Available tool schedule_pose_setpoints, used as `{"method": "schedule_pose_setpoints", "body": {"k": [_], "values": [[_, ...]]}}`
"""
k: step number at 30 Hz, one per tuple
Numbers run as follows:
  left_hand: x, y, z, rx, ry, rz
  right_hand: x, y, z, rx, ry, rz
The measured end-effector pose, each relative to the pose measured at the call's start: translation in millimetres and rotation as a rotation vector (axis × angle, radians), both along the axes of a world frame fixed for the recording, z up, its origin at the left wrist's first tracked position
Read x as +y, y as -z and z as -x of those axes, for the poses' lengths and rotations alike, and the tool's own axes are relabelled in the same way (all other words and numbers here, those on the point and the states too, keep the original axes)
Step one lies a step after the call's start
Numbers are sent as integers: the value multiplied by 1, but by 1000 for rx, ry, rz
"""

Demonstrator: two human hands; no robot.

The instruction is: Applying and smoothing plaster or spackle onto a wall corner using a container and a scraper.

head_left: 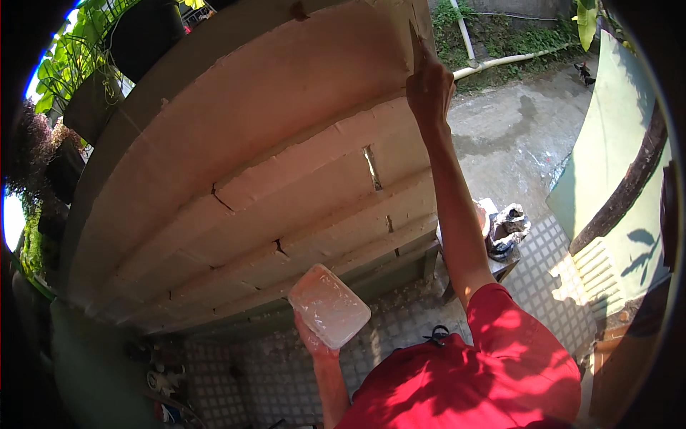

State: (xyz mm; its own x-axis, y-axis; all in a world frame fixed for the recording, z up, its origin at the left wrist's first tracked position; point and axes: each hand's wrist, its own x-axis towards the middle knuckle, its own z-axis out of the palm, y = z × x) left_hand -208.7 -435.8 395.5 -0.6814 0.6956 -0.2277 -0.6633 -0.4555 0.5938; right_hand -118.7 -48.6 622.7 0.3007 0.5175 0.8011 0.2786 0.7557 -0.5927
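In my left hand (pixel 314 339) rests a pale rectangular plastic tub (pixel 332 304), smeared with whitish residue. My fingers are mostly hidden beneath it. My right arm reaches up to the far right end of a large, pale, stepped structure (pixel 300 71). There my right hand (pixel 430 84) is closed around a thin, dark-edged tool (pixel 414 37) that looks like a scraper blade seen edge-on. Its tip is close to the structure's upper corner; whether it touches cannot be told. Dark cracks and a narrow slot (pixel 371 168) mark the stepped faces.
A small table (pixel 509 269) right of the structure bears a crumpled plastic bag (pixel 509 230). Potted plants (pixel 93 100) line the left. White pipes (pixel 500 63) run behind the concrete ground. A pale green sheet (pixel 607 121) with a dark log (pixel 629 186) stands at right.
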Motion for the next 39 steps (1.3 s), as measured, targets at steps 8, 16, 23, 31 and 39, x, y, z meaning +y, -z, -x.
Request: {"method": "schedule_pose_setpoints", "body": {"k": [8,16,23,31,39], "values": [[-1,9,7,-9,7,8,-71,4,82,-225,-319,-151],[5,16,13,-17,21,-30,-20,-32,15,-204,-84,60],[7,9,10,-8,9,-28,-51,-33,92,-215,-122,-143],[7,5,24,58,31,0,-82,-29,92,-261,-220,-202],[-3,7,20,-15,83,49,-58,-40,76,-218,-38,-147]]}}
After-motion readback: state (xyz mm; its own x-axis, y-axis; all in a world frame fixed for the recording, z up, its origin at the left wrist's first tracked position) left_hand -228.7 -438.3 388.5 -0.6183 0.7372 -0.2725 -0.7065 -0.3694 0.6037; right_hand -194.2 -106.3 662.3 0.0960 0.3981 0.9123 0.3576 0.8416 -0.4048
